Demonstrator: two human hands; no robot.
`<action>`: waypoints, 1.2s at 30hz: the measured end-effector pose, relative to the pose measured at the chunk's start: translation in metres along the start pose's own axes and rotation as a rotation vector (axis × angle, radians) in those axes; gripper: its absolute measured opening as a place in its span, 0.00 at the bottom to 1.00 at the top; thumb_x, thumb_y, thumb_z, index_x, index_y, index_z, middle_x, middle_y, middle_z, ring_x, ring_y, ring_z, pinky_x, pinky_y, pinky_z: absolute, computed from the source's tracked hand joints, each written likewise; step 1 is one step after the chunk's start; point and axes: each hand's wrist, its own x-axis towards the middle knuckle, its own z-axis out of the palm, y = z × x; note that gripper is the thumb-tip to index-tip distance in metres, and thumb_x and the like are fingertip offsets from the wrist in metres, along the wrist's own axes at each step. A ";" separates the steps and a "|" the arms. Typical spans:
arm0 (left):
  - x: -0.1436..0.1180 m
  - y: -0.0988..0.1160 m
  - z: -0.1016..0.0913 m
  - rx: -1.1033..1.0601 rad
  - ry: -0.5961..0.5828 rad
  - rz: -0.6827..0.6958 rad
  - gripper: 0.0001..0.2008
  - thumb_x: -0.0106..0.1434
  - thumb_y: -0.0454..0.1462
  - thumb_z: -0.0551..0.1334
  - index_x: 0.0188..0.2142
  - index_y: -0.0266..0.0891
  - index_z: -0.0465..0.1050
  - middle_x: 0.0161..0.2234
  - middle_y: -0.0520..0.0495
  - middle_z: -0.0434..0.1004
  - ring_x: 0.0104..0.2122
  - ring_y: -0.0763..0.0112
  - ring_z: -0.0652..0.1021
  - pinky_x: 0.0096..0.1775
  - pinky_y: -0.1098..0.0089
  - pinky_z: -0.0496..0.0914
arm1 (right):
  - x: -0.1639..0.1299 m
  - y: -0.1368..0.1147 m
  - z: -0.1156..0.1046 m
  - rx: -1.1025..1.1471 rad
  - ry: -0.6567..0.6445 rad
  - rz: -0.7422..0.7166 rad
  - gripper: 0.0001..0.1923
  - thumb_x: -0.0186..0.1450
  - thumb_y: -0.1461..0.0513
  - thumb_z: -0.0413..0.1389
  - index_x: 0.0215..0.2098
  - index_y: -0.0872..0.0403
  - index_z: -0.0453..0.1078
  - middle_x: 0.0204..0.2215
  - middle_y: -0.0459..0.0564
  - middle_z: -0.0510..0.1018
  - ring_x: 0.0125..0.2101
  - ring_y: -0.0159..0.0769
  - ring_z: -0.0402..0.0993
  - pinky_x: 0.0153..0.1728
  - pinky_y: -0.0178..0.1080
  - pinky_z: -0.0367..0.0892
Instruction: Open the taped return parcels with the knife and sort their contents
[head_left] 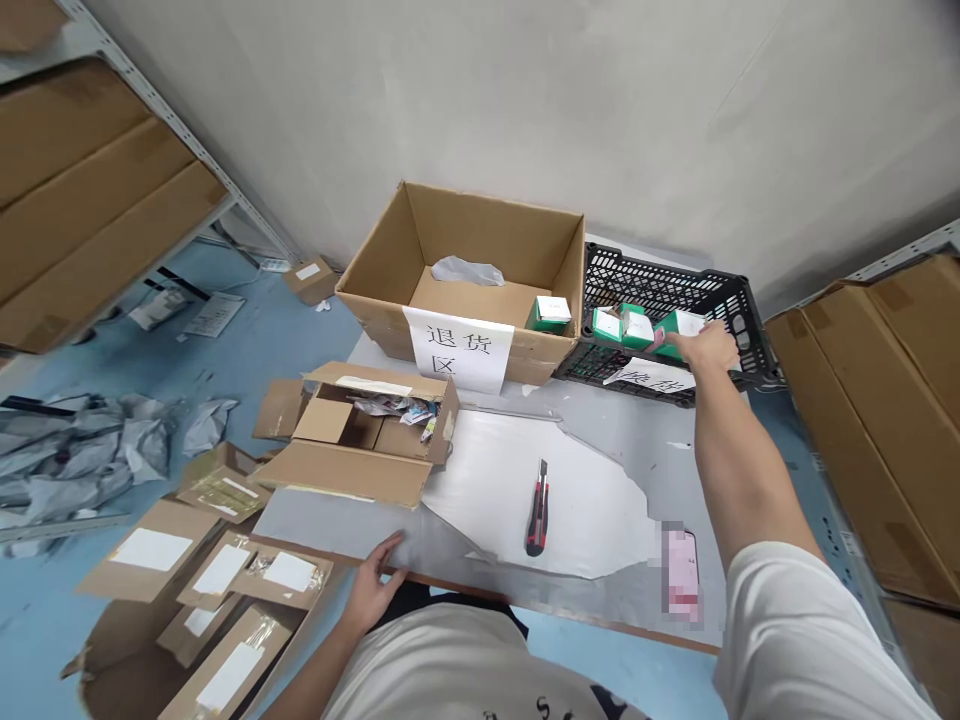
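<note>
My right hand [709,348] reaches into the black plastic crate [660,266] at the back right. Its fingers are closed around a green and white box [684,322], its thumb along the near side; the hand hides part of the box. Beside it in the crate stand other small green boxes [636,328] with white tops. At the table's front edge rests my left hand [375,588], fingers apart and holding nothing. A red and black box cutter [538,510] lies on the white sheet [480,480] in mid-table.
A large open carton [499,215] with a paper sign [461,350] holds a green box [551,312] and a plastic bag [466,270]. Left of the sheet sits an opened carton [352,470] with scraps. A phone [681,572] lies front right. Boxes [240,675] fill a floor bin.
</note>
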 end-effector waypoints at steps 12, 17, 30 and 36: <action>0.002 0.003 0.011 -0.040 -0.028 0.012 0.24 0.47 0.42 0.65 0.44 0.38 0.71 0.54 0.38 0.70 0.55 0.53 0.69 0.58 0.54 0.61 | -0.021 0.006 0.012 0.021 0.073 -0.040 0.37 0.48 0.40 0.58 0.46 0.53 0.61 0.48 0.63 0.65 0.46 0.58 0.67 0.47 0.63 0.54; -0.001 0.004 0.005 0.016 -0.014 -0.001 0.23 0.47 0.43 0.66 0.44 0.38 0.72 0.53 0.37 0.71 0.54 0.52 0.70 0.56 0.54 0.63 | -0.021 0.018 0.011 0.139 0.062 -0.094 0.34 0.52 0.40 0.55 0.47 0.54 0.60 0.50 0.62 0.62 0.47 0.54 0.65 0.46 0.57 0.60; -0.002 0.007 0.000 -0.020 -0.015 -0.003 0.23 0.47 0.42 0.66 0.44 0.38 0.72 0.54 0.38 0.70 0.55 0.53 0.69 0.58 0.54 0.60 | -0.051 0.022 -0.009 0.235 0.243 -0.269 0.38 0.57 0.44 0.53 0.59 0.53 0.49 0.58 0.63 0.55 0.58 0.54 0.53 0.55 0.61 0.48; 0.012 0.007 -0.026 -0.183 0.168 -0.068 0.23 0.50 0.46 0.64 0.43 0.37 0.72 0.51 0.38 0.73 0.55 0.52 0.70 0.58 0.52 0.59 | -0.149 0.008 -0.013 0.462 0.100 -0.389 0.44 0.57 0.42 0.50 0.64 0.55 0.43 0.62 0.64 0.51 0.62 0.53 0.46 0.56 0.60 0.49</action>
